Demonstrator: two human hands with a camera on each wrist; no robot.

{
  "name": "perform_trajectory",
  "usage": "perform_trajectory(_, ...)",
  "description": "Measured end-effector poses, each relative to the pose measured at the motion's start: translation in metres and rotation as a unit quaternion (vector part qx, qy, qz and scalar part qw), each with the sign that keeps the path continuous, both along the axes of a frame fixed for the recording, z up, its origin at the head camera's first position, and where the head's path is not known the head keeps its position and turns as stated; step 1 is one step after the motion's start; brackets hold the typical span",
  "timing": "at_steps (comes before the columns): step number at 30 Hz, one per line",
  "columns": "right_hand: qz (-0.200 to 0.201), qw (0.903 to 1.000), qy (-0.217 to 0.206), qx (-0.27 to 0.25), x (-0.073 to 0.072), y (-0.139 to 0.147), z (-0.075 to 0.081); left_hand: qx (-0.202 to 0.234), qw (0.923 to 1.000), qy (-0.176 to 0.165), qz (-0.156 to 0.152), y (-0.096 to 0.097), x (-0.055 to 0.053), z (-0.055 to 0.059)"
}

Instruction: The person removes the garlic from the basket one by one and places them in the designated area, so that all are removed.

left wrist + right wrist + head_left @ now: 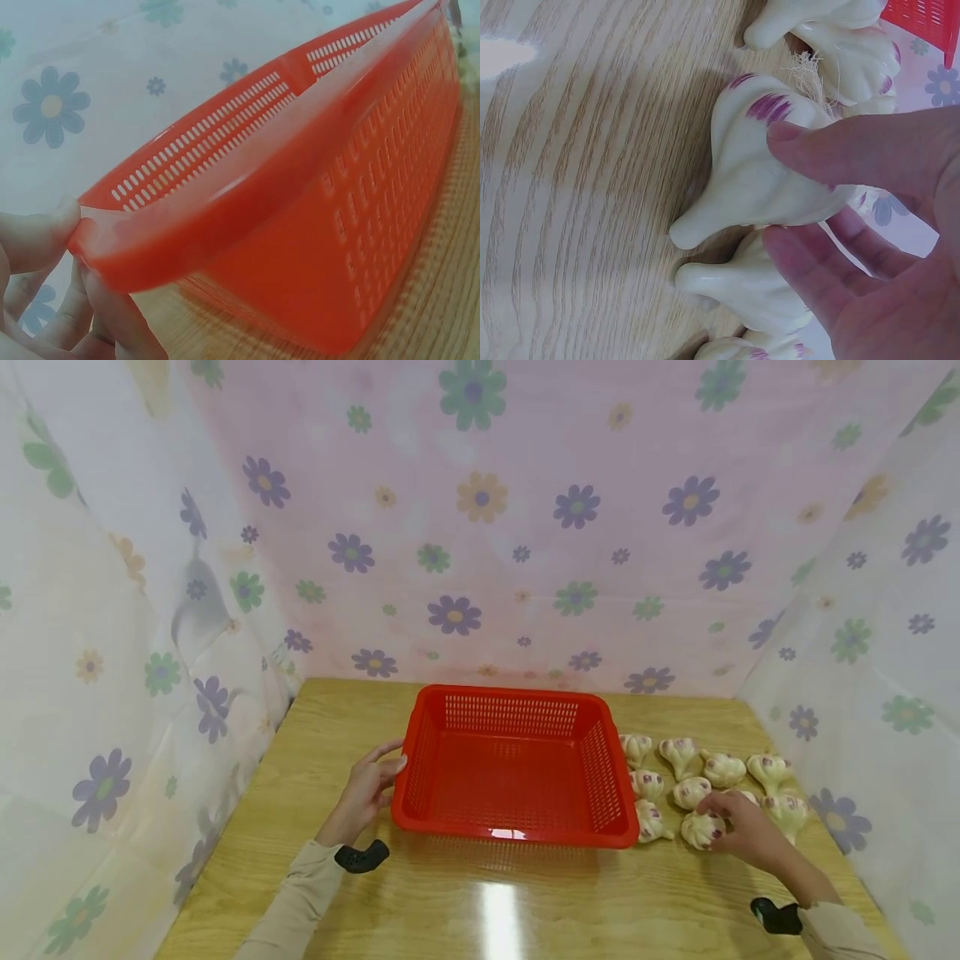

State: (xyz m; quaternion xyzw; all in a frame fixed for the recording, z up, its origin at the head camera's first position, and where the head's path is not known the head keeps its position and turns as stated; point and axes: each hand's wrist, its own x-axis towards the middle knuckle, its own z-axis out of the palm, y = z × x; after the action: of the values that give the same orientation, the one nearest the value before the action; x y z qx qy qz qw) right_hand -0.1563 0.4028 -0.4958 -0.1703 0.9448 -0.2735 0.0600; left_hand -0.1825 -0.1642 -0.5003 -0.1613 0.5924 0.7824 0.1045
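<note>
A red plastic basket [517, 837] with slotted sides stands on the wooden table in the head view. My left hand [367, 789] grips its left rim, and the left wrist view shows the thumb over the rim [187, 236] with fingers beneath. To the right of the basket, my right hand [746, 833] pinches a garlic bulb [699, 832] in the front row. Up close in the right wrist view, this bulb [754, 169], cream with purple streaks, lies between thumb and fingertips, its stem pointing away from the palm.
Several more garlic bulbs [678, 757] lie in rows between the basket and the table's right side. A flowered cloth [517, 568] hangs behind and on both sides of the wooden table [420, 902]. Both wrists wear black devices [362, 857].
</note>
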Motion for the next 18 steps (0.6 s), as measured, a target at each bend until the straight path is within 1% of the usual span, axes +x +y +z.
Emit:
perform_trajectory(3, -0.004, 1.0000, 0.007, 0.004, 0.0026, -0.0007, -0.0002, 0.003, 1.0000, 0.002, -0.002, 0.0003, 0.0013, -0.0015)
perform_trajectory(8, -0.007, 0.9995, 0.030, 0.006, 0.0032, -0.0014, -0.0005, 0.004, 1.0000, 0.007, -0.004, 0.0004, 0.0010, -0.0020)
perform_trajectory(14, -0.014, 0.9995, 0.028, 0.006, 0.0060, -0.0042, -0.0009, 0.002, 1.0000, -0.005, 0.001, -0.0010, 0.0006, -0.0034)
perform_trajectory(18, -0.010, 0.9990, 0.044, 0.005, 0.0049, -0.0059, 0.0007, 0.006, 1.0000, -0.005, 0.006, -0.0045, 0.0038, -0.0047)
